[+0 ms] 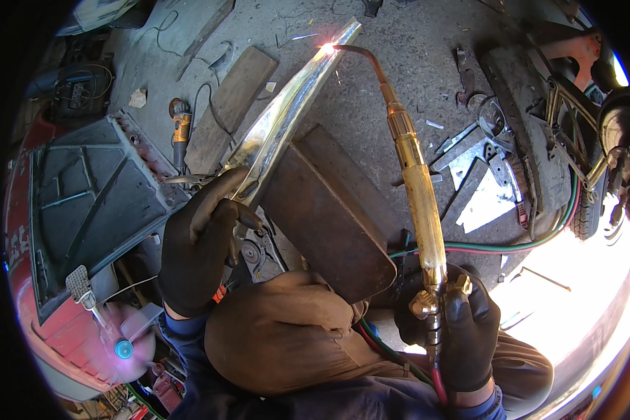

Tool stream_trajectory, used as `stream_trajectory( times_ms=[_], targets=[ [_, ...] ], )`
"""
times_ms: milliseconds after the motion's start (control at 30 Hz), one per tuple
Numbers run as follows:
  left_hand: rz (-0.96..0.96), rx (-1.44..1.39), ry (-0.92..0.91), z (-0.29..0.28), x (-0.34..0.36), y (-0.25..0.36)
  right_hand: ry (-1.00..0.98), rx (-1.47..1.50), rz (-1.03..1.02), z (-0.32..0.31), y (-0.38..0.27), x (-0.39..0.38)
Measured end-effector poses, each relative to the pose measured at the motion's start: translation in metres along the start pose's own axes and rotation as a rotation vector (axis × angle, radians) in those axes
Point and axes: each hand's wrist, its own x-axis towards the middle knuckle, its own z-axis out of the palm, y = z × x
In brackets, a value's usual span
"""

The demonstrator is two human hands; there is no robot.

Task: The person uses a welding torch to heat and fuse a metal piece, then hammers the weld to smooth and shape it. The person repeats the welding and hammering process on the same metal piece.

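Note:
A brass gas torch (420,199) rises from my gloved right hand (469,332), whose fingers wrap its lower end by the valve knobs. Its thin bent tip meets a long, shiny folded sheet-metal piece (287,115) near the far end, where a bright glow shows. My gloved left hand (199,241) grips the near end of that piece between thumb and fingers. Below the metal piece stands a brown steel beam (322,217), in front of my knees. Red and green hoses (483,246) trail off to the right; one red hose runs from the torch's bottom.
On the left are an angle grinder (181,133), a board (234,101), a red panel with a dark framed inside (91,196) and a spinning fan (122,348). Metal offcuts (477,182) and a heavy plank (525,126) lie to the right. Locking pliers (189,179) sit near my left hand.

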Motion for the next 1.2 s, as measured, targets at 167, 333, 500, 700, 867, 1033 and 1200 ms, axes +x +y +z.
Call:
stream_trajectory(
  times_ms=[167,333,500,700,867,1033,1200],
  targets=[
    [0.003,-0.002,-0.001,0.000,0.000,-0.001,0.009,-0.004,-0.015,0.001,0.001,0.001],
    [-0.008,0.000,0.000,0.000,-0.001,0.000,-0.012,-0.013,0.030,-0.002,-0.001,0.001],
    [0.000,-0.009,-0.006,0.000,-0.001,0.000,0.008,-0.005,-0.006,-0.002,0.000,0.000],
    [-0.046,0.017,-0.060,-0.010,-0.008,0.002,0.069,-0.002,0.081,-0.005,-0.008,-0.010],
    [-0.023,0.029,-0.106,-0.008,-0.010,0.001,0.200,-0.191,-0.201,0.001,-0.010,-0.012],
    [0.027,0.064,-0.092,-0.002,-0.007,0.003,0.217,-0.277,-0.235,0.001,-0.015,-0.010],
    [0.042,0.076,-0.070,-0.002,-0.007,0.005,0.092,-0.238,-0.226,0.001,-0.017,-0.011]
  ],
)
